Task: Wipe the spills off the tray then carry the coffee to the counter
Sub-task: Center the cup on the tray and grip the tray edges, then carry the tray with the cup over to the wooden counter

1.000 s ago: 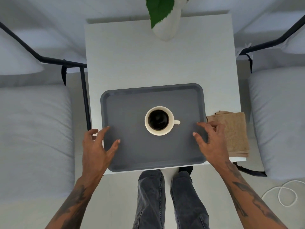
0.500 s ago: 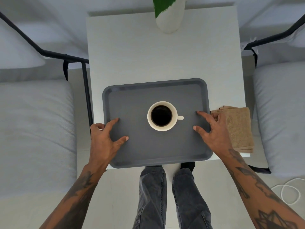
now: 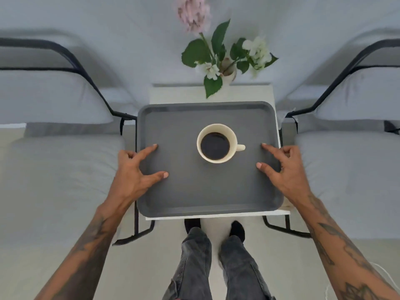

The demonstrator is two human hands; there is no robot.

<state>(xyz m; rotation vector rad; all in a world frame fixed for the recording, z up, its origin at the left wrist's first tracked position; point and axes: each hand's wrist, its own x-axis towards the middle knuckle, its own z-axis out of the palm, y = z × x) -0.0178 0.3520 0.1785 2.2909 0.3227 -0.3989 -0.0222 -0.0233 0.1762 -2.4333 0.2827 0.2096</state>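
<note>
Since 0.5 s ago the grey tray (image 3: 207,191) sits higher and larger in view, hiding most of the white bench (image 3: 216,217) and the brown cloth; the vase of flowers (image 3: 225,59) now shows whole at the far edge. Left hand (image 3: 132,172) and right hand (image 3: 287,172) clamp the tray's 2 side rims, fingers (image 3: 149,149) spread on top. Cup of coffee (image 3: 216,146) stands at tray centre, handle right; no readable writing.

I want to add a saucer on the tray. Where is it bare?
The tray is bare along its far rim and its near rim, either side of the cup. The middle band is crowded: left hand and right hand grip the side edges.
</note>
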